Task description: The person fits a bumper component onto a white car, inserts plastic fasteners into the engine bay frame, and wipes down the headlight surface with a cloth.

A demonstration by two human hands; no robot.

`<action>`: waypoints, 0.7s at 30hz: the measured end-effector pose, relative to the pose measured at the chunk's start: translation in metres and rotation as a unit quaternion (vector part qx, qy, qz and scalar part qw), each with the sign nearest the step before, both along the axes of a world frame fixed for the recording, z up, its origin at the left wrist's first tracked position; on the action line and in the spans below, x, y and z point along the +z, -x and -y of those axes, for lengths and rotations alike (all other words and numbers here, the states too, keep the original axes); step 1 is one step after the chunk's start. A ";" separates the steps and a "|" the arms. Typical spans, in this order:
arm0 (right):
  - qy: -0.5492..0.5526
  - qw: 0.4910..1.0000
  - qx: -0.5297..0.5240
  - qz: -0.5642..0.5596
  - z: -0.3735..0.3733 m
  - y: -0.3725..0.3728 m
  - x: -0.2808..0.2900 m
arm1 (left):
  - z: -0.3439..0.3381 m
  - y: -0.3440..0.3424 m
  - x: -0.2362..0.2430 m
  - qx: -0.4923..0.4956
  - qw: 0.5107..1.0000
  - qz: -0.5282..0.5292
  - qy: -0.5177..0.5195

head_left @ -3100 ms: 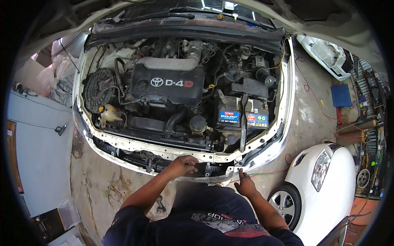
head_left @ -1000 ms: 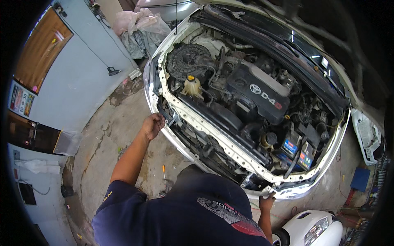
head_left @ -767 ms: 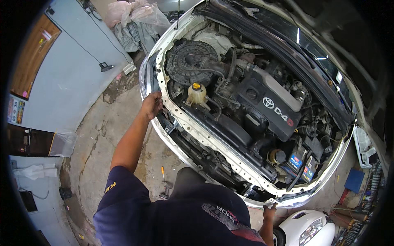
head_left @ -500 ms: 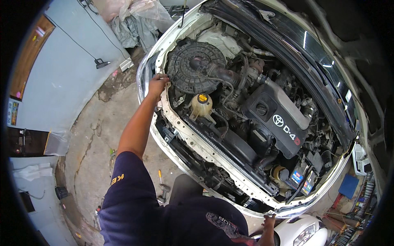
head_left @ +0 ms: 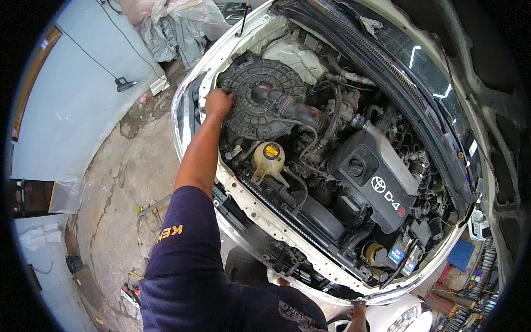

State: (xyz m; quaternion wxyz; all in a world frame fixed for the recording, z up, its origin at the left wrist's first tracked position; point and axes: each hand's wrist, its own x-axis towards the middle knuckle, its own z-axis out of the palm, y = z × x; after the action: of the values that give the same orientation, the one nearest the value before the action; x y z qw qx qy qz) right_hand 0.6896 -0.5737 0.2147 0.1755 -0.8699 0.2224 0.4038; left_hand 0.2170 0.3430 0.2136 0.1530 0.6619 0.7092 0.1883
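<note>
Left hand point(head_left: 219, 103) by round housing point(head_left: 249, 77), right hand point(head_left: 358, 315) at car's front point(head_left: 332, 266) — fingers' grip unclear.

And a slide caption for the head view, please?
Left hand by round black housing, right hand at the car's front.

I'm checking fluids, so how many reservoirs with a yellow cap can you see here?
1: the yellow-capped reservoir, in the engine bay, below the round black housing beside your left hand. Others may be hidden under the engine parts.
</note>
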 end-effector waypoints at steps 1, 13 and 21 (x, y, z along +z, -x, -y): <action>0.001 1.000 -0.003 0.002 0.001 0.000 0.003 | -0.003 -0.007 -0.003 0.005 1.000 -0.011 0.007; -0.017 0.999 -0.029 0.008 0.003 0.004 0.005 | -0.032 -0.026 -0.019 0.129 0.989 0.067 0.016; 0.003 0.999 -0.025 0.021 0.008 0.006 0.012 | -0.034 -0.024 0.008 0.124 0.573 0.799 0.137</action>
State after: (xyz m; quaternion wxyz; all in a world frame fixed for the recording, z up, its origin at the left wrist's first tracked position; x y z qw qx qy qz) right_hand 0.6836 -0.5815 0.2265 0.1878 -0.8728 0.2419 0.3800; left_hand 0.2409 0.3770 0.2217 0.7217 0.1201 0.3916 0.5581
